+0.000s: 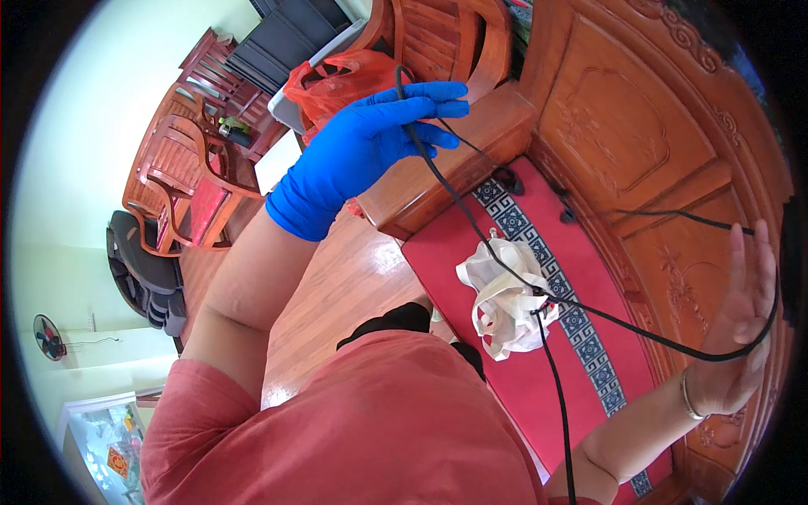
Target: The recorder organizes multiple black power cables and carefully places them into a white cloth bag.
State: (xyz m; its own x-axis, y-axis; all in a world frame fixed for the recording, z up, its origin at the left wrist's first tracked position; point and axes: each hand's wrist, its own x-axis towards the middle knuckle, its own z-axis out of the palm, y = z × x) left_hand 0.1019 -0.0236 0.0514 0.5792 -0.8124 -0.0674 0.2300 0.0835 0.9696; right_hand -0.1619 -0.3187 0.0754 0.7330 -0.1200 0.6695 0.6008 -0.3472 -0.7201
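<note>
My left hand (379, 126), in a blue glove, is raised at the upper middle, fingers extended, with a black cord (467, 214) looped over it. On the right my bare right hand (735, 353), a bangle at its wrist, has its fingers straight; the same cord bends around it. Between the hands, the cord's lengths meet at a small knot or joint above a crumpled white cloth item (511, 297) with straps. One length hangs down towards my body. The white item lies on a red seat mat (524, 391) with a patterned blue-and-white band.
A carved wooden bench back (631, 126) rises at right, its wooden armrest (442, 170) at the upper middle. Beyond stand a red plastic bag (344, 79), wooden chairs (189, 177) and a dark massage chair (148, 271). A wall fan (49, 338) is at far left.
</note>
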